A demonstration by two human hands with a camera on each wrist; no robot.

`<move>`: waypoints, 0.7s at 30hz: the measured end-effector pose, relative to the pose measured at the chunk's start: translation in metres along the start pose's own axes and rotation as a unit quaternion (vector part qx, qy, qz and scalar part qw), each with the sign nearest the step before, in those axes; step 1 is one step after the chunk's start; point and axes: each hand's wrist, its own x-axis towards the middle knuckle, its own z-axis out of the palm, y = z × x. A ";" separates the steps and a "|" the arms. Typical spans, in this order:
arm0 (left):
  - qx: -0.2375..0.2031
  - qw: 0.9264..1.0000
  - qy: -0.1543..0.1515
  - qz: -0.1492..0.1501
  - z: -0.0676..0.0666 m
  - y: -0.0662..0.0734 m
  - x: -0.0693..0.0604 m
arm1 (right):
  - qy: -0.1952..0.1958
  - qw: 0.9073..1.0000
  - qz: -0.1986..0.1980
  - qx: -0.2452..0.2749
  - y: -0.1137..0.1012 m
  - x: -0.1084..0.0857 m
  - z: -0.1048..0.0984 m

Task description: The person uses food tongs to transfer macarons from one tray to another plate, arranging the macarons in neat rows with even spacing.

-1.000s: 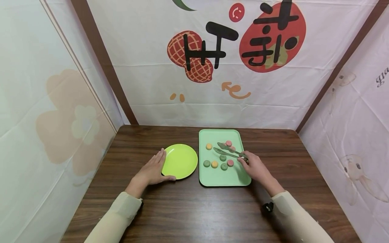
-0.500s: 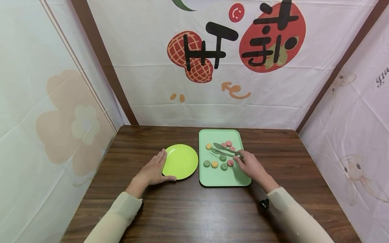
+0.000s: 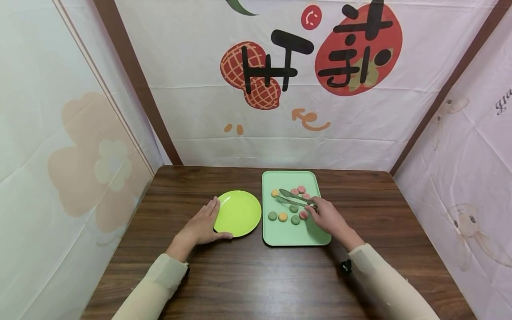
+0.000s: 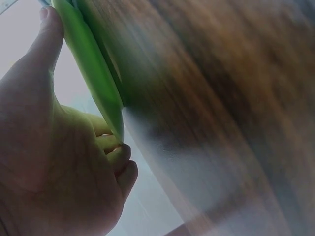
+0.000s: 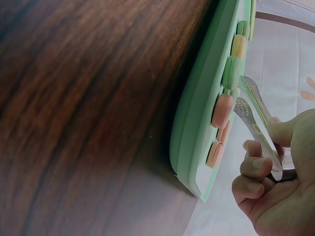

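My left hand [image 3: 202,222] rests against the left side of a lime-green plate [image 3: 241,213], its fingers and thumb spread along the rim. In the left wrist view the thumb and fingers touch the edge of the plate [image 4: 91,64]. My right hand [image 3: 330,218] holds metal tongs [image 3: 298,199] over a mint-green tray [image 3: 296,238]. The tongs' arms are apart, with their tips beside a yellow macaron [image 3: 275,193] at the tray's left. Pink macarons [image 3: 302,190] lie behind the tongs. Green macarons [image 3: 295,220] and another yellow macaron [image 3: 282,217] lie in front.
Plate and tray stand side by side on a dark wooden table [image 3: 256,275], close to each other. A printed white cloth [image 3: 200,111] hangs behind the table, with more cloth at both sides.
My right hand has moved the tongs left and slightly nearer to me, bringing their tips from mid-tray to the rear yellow macaron. The left hand and plate have barely moved.
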 end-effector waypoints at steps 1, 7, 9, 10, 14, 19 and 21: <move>0.000 1.000 0.001 0.001 0.000 0.000 0.000 | 0.002 1.000 -0.002 -0.002 0.000 0.001 0.000; -0.002 1.000 0.000 0.000 0.000 0.000 0.000 | 0.006 1.000 -0.005 -0.003 -0.001 0.004 0.003; -0.003 1.000 0.001 0.000 0.000 0.000 -0.001 | 0.002 1.000 -0.004 0.002 -0.003 0.005 0.003; -0.003 1.000 0.001 0.001 0.000 0.000 -0.001 | 0.001 1.000 -0.003 0.002 -0.004 0.005 0.003; -0.005 1.000 0.004 0.003 -0.001 0.001 -0.002 | -0.005 1.000 0.003 0.008 -0.006 0.005 0.002; -0.007 1.000 0.005 0.002 -0.002 0.002 -0.003 | -0.001 1.000 -0.001 0.009 -0.005 0.008 0.004; -0.007 1.000 0.006 0.001 -0.003 0.002 -0.003 | 0.001 1.000 -0.002 0.011 -0.004 0.009 0.005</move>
